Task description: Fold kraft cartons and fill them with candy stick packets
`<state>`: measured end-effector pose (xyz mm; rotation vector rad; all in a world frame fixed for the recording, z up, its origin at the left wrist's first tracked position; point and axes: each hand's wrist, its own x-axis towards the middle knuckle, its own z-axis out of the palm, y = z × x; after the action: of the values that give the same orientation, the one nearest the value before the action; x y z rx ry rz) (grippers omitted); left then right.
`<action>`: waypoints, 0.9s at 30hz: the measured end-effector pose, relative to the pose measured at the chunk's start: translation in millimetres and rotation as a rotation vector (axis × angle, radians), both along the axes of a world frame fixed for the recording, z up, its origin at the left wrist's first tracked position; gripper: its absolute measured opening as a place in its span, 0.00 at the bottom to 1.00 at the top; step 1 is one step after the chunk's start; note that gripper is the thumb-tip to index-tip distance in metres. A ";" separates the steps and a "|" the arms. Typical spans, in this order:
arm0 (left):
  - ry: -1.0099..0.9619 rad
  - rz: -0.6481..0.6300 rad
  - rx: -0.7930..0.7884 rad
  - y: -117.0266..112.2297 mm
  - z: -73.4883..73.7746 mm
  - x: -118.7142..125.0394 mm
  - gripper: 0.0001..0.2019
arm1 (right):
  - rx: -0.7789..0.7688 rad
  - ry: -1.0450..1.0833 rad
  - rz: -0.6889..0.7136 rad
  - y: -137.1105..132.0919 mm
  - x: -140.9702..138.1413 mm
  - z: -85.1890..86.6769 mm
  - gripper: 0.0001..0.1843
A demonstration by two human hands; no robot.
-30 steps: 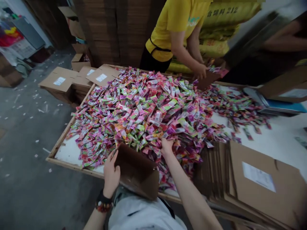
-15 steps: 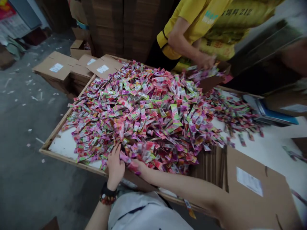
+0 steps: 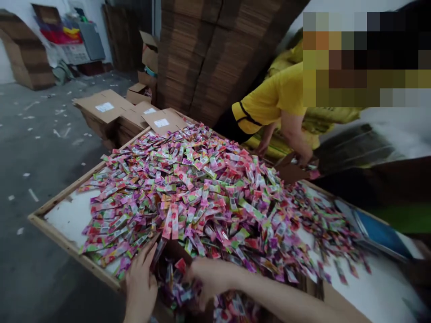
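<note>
A large heap of small pink, green and purple wrapped packets (image 3: 202, 193) covers much of a wood-rimmed table (image 3: 63, 220). At its near edge stands an open cardboard box (image 3: 178, 251) with packets inside. My left hand (image 3: 143, 278) lies along the left side of the box, its fingers stretched out and touching the cardboard. Over the box opening is my right hand (image 3: 212, 276), fingers pointing down among the packets. Blur hides whether those fingers grip any. More packets lie below my right forearm.
Across the table, a person in a yellow shirt (image 3: 289, 89) bends over another cardboard box (image 3: 292, 170). Flattened cartons (image 3: 104, 105) are stacked at the far left corner, with tall cardboard stacks (image 3: 188, 58) behind. A blue flat object (image 3: 380, 231) rests at the right.
The camera view has tilted up and shifted. My right hand has gone from beside the heap to over the box opening. The person opposite has lowered their hand into their box.
</note>
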<state>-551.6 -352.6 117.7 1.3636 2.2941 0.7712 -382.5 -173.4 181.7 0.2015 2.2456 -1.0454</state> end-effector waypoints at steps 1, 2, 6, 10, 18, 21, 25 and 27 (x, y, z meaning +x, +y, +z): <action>0.000 -0.022 0.001 -2.3 -3.6 -0.8 0.38 | 0.142 0.082 -0.109 28.9 12.2 12.3 0.22; 0.003 -0.041 0.005 -4.5 -7.1 -1.8 0.39 | 0.366 0.158 -0.240 61.3 22.6 23.9 0.32; 0.031 -0.057 0.043 -10.3 -14.6 -4.8 0.41 | 1.182 0.166 -0.165 191.6 41.0 36.1 0.70; 0.057 -0.046 0.088 -8.6 -6.8 -1.8 0.42 | 1.286 0.054 0.092 260.9 32.0 -6.8 0.70; -0.090 0.033 0.092 4.8 21.6 -3.5 0.36 | 1.156 -0.069 -0.313 254.6 10.0 -20.8 0.38; -0.208 -0.025 0.083 7.3 29.3 -10.5 0.34 | 1.134 -0.029 -0.461 232.7 20.8 14.4 0.35; -0.281 -0.079 0.090 11.8 36.9 -13.8 0.34 | 0.911 0.312 -0.872 172.4 42.6 51.8 0.37; -0.278 -0.085 0.091 14.7 37.6 -11.9 0.35 | 0.671 0.552 -1.011 123.2 45.8 52.0 0.39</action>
<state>-563.4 -337.9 155.3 1.2916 1.9970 0.9811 -336.6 -50.2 233.6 1.6327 2.9930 -0.7725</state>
